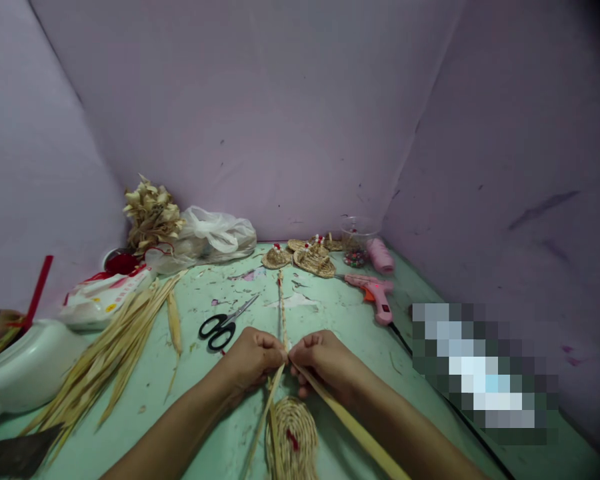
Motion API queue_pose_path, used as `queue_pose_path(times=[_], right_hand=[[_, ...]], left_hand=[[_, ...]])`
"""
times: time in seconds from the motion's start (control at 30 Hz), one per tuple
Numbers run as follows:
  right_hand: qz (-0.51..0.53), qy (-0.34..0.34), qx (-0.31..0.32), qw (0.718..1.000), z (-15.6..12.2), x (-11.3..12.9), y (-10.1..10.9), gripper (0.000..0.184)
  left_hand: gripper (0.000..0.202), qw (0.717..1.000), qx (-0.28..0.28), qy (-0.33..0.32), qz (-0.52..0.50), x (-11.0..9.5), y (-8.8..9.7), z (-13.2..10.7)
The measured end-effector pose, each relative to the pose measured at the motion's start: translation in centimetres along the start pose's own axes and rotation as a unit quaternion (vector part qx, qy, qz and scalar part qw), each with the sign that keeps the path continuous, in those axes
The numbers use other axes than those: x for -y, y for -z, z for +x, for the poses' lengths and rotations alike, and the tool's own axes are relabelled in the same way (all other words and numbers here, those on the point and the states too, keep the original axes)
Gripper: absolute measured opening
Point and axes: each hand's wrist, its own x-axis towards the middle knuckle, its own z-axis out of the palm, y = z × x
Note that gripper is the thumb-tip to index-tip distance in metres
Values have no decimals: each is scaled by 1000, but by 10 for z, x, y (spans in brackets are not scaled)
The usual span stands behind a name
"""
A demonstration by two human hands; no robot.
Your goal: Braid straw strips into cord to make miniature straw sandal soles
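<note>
My left hand (260, 357) pinches a pale dried-leaf strip at the near end of a thin braid (282, 310). The braid runs straight away from me along the table. Close beside it, my right hand (317, 357) is closed on another strip (353, 427), whose wide loose end trails toward the lower right. More loose strips (263, 423) hang down below my left hand. Under the hands lies an oval coiled woven piece (297, 433) with a red mark near its middle. The exact crossing of the strips is hidden by my fingers.
Black-handled scissors (225, 327) lie left of the braid. A pink glue gun (373, 290) with a black cord rests at right. Behind are woven pieces (313, 260), a bead tub (356, 243) and pink thread (380, 255). Dried strips (115, 353) and a plastic bag (215, 233) are at left.
</note>
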Motion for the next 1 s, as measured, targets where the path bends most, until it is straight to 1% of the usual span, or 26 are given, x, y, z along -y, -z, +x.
queue_pose_path(times=[0.1, 0.23, 0.37, 0.43, 0.5, 0.6, 0.73, 0.8, 0.9, 1.0], right_hand=[[-39, 20, -17, 999, 1, -1, -5, 14], [-42, 10, 2, 999, 4, -5, -7, 12], [-83, 77, -31, 993, 8, -8, -5, 11], [-85, 93, -22, 992, 9, -10, -3, 10], [-84, 94, -13, 992, 10, -11, -2, 10], [-86, 92, -21, 992, 11, -12, -1, 8], [-96, 109, -21, 989, 13, -14, -1, 8], [-94, 121, -16, 988, 14, -16, -1, 10], [-85, 120, -13, 989, 16, -16, -1, 9], [-74, 107, -11, 991, 16, -15, -1, 8]], left_hand=[[17, 999, -16, -32, 40, 3, 1, 1], [16, 994, -15, -65, 90, 1, 1, 0], [16, 987, -20, -73, 139, -1, 4, 0], [16, 985, -16, -77, 154, -1, 6, 0], [15, 981, -7, -88, 170, -1, 8, 0], [15, 970, 1, -112, 217, -1, 7, -1], [17, 943, 0, -143, 299, -4, 6, -5], [14, 932, -15, -127, 338, -8, 6, -8], [14, 918, -65, -72, 385, -16, 6, -13], [18, 901, -100, -60, 417, -20, -1, -23]])
